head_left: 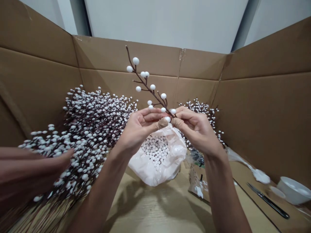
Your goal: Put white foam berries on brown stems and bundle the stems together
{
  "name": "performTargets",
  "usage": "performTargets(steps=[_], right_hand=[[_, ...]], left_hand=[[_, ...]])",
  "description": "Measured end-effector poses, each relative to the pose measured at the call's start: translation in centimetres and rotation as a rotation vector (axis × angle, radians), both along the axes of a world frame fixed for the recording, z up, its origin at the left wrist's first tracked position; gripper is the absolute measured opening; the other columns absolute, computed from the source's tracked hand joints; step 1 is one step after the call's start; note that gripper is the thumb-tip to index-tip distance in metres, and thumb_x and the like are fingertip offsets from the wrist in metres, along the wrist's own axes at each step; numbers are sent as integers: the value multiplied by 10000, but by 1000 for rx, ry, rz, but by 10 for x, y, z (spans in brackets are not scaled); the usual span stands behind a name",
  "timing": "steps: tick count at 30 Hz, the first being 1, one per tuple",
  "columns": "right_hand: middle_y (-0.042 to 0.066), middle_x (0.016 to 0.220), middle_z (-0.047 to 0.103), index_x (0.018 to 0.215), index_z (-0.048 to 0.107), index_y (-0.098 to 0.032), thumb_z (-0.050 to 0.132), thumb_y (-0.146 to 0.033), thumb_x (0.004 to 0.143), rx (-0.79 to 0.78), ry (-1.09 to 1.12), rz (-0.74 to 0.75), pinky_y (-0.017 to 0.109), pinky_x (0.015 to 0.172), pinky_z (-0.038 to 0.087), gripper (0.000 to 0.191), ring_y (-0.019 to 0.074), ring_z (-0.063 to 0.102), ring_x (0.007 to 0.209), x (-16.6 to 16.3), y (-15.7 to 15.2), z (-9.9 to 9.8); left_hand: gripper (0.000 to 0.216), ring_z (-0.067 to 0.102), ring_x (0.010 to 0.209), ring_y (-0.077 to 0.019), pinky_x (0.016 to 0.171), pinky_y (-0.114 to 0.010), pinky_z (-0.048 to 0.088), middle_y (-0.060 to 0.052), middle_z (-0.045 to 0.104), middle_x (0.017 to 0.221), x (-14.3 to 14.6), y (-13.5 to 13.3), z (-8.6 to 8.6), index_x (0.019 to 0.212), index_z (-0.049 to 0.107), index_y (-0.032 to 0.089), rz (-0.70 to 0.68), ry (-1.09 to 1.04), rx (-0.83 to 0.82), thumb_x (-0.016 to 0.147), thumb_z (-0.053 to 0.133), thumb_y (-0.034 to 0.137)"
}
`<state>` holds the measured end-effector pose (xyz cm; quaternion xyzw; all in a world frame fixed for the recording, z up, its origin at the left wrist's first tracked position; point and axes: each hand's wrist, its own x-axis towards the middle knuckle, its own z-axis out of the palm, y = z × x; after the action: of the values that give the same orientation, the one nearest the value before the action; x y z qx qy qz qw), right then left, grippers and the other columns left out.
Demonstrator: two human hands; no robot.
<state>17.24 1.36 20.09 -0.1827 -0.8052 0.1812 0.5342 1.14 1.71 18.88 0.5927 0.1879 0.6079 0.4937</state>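
A dark brown twig (148, 89) studded with white foam balls points up and to the left, above the middle of the table. My left hand (141, 126) and my right hand (194, 127) meet at its lower end, both pinched on it, thumbs wrapped in tan tape. A white ball (167, 119) sits between the two taped thumbs. Below the hands lies an open plastic bag (157, 158) full of loose white balls.
A big heap of finished berry twigs (89, 126) fills the left; a smaller bunch (204, 111) lies behind my right hand. Another person's arm (29, 171) reaches in at left. Cardboard walls (264, 106) surround the table. A knife (268, 200) and white bowl (293, 191) lie right.
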Motion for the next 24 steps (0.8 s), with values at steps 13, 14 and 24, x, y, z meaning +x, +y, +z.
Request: performTargets(steps=[13, 14, 24], right_hand=[[12, 756, 502, 681, 608, -157, 573, -258, 828, -133, 29, 58, 246, 604, 376, 182, 112, 462, 708, 5, 8, -1], [11, 758, 505, 683, 610, -159, 574, -263, 828, -131, 29, 56, 246, 606, 378, 182, 111, 464, 709, 7, 7, -1], [30, 815, 558, 746, 662, -171, 567, -233, 828, -92, 18, 45, 279, 701, 417, 140, 123, 525, 784, 11, 2, 0]], left_hand=[[248, 663, 857, -176, 773, -252, 524, -52, 720, 888, 5, 1, 1, 873, 680, 158, 5, -46, -17, 641, 765, 172], [252, 660, 863, -170, 790, -253, 517, -47, 718, 894, 6, 0, 1, 880, 683, 166, -8, -55, -17, 642, 764, 174], [194, 632, 778, -125, 770, -241, 470, -14, 692, 809, 19, -7, 3, 857, 673, 157, -53, -172, -70, 666, 710, 147]])
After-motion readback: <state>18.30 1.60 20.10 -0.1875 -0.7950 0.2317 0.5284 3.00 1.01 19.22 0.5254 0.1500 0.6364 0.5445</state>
